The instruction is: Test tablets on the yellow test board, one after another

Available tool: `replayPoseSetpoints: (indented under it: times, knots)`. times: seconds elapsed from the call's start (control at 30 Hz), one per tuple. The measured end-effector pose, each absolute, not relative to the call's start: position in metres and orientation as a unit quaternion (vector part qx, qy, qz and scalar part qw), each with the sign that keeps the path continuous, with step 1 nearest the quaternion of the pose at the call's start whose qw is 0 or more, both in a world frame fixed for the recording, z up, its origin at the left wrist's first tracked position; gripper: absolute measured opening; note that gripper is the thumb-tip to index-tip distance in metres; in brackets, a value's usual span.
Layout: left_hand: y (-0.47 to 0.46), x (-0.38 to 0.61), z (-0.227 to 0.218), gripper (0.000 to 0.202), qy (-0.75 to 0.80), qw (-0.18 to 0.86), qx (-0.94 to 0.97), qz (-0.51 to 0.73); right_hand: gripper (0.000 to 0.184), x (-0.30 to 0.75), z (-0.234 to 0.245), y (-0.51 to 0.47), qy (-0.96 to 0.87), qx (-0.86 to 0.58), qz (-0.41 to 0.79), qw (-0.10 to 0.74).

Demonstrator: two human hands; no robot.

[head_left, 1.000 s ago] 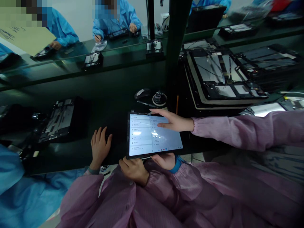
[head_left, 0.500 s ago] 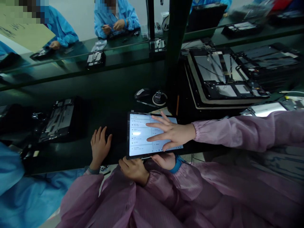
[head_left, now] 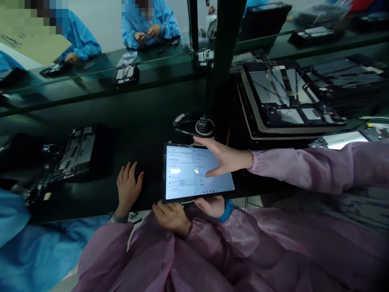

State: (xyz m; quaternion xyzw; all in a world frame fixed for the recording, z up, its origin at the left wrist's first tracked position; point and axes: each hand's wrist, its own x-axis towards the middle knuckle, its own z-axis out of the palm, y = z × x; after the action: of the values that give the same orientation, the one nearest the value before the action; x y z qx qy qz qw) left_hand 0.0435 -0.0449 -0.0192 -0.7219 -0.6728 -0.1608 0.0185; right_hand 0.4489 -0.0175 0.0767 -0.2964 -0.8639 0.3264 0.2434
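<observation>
A lit tablet (head_left: 179,174) shows a settings-like list in two columns, tilted up at the front edge of the dark bench. My right hand (head_left: 172,219) is closed at its lower left corner, with the fingertips partly hidden. Off to the left, my left hand (head_left: 129,188) lies on the bench top with its fingers stretched out, holding nothing. A co-worker in a pink sleeve has one hand (head_left: 232,158) spread above the right half of the screen. That person's other hand (head_left: 212,206), wearing a blue wristband, supports the tablet's lower edge.
Behind the tablet lie a black mouse (head_left: 182,119), a pen (head_left: 185,132) and a small coiled-cable device (head_left: 204,125). Opened tablet housings (head_left: 291,97) are stacked at the right, with more parts (head_left: 75,152) at the left. A dark post (head_left: 226,52) rises from the bench.
The co-worker's upper hand has turned and shifted right, uncovering more of the screen's right column. A row in the left column now looks highlighted. My hands have stayed put.
</observation>
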Motion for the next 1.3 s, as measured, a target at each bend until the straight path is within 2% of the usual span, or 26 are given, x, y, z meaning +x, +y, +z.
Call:
replayPoseSetpoints:
  times: [0.13,0.2,0.33,0.4,0.47,0.57,0.6,0.63,0.73,0.77,0.8,0.9,0.93,1.03,1.1,1.23,1.3]
  knots:
    - [-0.0454,0.0438,-0.0187,0.058,-0.673,0.018,-0.722,-0.161,0.123,0.4478,0.0761,-0.0159,-0.872,-0.301,0.324,0.211]
    - [-0.0456,0.0440,-0.0184,0.058,-0.673,0.017,-0.722,-0.161,0.118,0.4474,0.0735,-0.0149,-0.877,-0.294,0.317,0.210]
    - [-0.0458,0.0442,-0.0186,0.059,-0.672,0.015,-0.722,-0.162,0.072,0.4479,0.0697,-0.0119,-0.863,-0.290,0.330,0.250]
    - [-0.0457,0.0444,-0.0187,0.059,-0.671,0.018,-0.723,-0.163,0.065,0.4483,0.0696,-0.0115,-0.853,-0.295,0.342,0.264]
    - [-0.0456,0.0445,-0.0186,0.058,-0.671,0.019,-0.723,-0.163,0.075,0.4486,0.0700,-0.0122,-0.851,-0.297,0.346,0.259]
    - [-0.0453,0.0446,-0.0182,0.057,-0.675,0.013,-0.721,-0.158,0.108,0.4484,0.0697,-0.0132,-0.865,-0.288,0.336,0.234]
    - [-0.0451,0.0445,-0.0181,0.057,-0.676,0.011,-0.720,-0.157,0.111,0.4482,0.0694,-0.0132,-0.871,-0.281,0.332,0.230]
    - [-0.0450,0.0444,-0.0181,0.057,-0.677,0.009,-0.719,-0.156,0.106,0.4479,0.0690,-0.0130,-0.872,-0.276,0.331,0.231]
    - [-0.0447,0.0438,-0.0186,0.057,-0.676,0.011,-0.720,-0.158,0.069,0.4473,0.0691,-0.0123,-0.855,-0.283,0.343,0.265]
    - [-0.0447,0.0437,-0.0188,0.057,-0.675,0.012,-0.720,-0.159,0.067,0.4472,0.0695,-0.0123,-0.850,-0.288,0.348,0.271]
    - [-0.0447,0.0435,-0.0190,0.057,-0.674,0.014,-0.721,-0.160,0.072,0.4472,0.0700,-0.0125,-0.849,-0.291,0.349,0.269]
    - [-0.0448,0.0433,-0.0193,0.058,-0.674,0.018,-0.721,-0.160,0.105,0.4474,0.0707,-0.0130,-0.867,-0.281,0.336,0.237]
    - [-0.0448,0.0433,-0.0193,0.058,-0.674,0.018,-0.721,-0.158,0.105,0.4475,0.0705,-0.0130,-0.872,-0.277,0.331,0.233]
    - [-0.0450,0.0435,-0.0190,0.059,-0.672,0.021,-0.723,-0.158,0.076,0.4481,0.0692,-0.0120,-0.866,-0.273,0.332,0.258]
    - [-0.0451,0.0437,-0.0188,0.059,-0.670,0.022,-0.724,-0.161,0.074,0.4483,0.0691,-0.0119,-0.861,-0.278,0.336,0.262]
    - [-0.0453,0.0437,-0.0190,0.059,-0.671,0.018,-0.723,-0.164,0.115,0.4474,0.0696,-0.0148,-0.874,-0.284,0.334,0.208]
    - [-0.0454,0.0434,-0.0192,0.058,-0.671,0.017,-0.723,-0.164,0.127,0.4462,0.0683,-0.0172,-0.882,-0.281,0.327,0.190]
